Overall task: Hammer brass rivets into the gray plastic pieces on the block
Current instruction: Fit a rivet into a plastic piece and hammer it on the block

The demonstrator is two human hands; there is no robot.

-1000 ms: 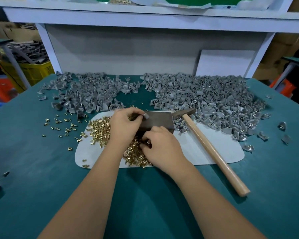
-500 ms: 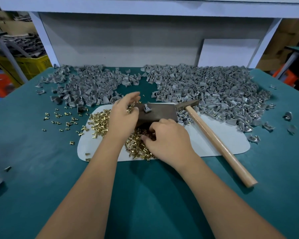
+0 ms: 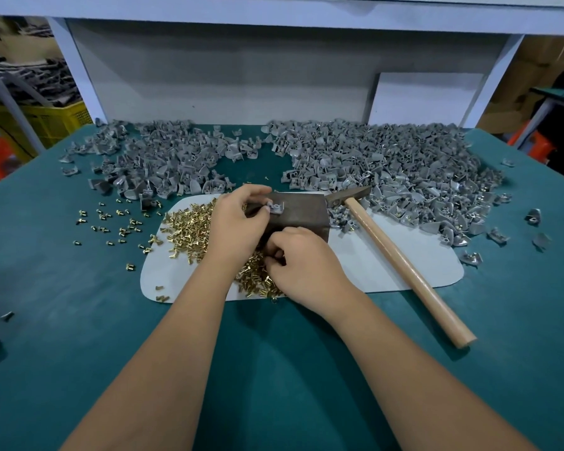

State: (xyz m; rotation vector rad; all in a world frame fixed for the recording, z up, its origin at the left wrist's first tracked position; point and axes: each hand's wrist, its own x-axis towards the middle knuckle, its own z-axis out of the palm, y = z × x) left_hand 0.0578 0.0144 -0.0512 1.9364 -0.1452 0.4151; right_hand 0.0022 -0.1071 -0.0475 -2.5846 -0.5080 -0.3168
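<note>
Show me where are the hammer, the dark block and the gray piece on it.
hammer (image 3: 401, 258): head view, middle of wooden handle.
dark block (image 3: 302, 213): head view, bare top face.
gray piece (image 3: 275, 208): head view, its centre.

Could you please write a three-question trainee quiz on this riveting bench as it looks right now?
1. True or false: the hammer is in the right hand.
2. Which thing does the left hand steady on the dark block? A) a gray plastic piece B) a rivet C) the hammer head
3. Fill in: the right hand's fingers reach into the pile of brass ____ on the white mat.

Key: 1 false, it lies on the mat and the green table; 2 A; 3 rivets.
</note>
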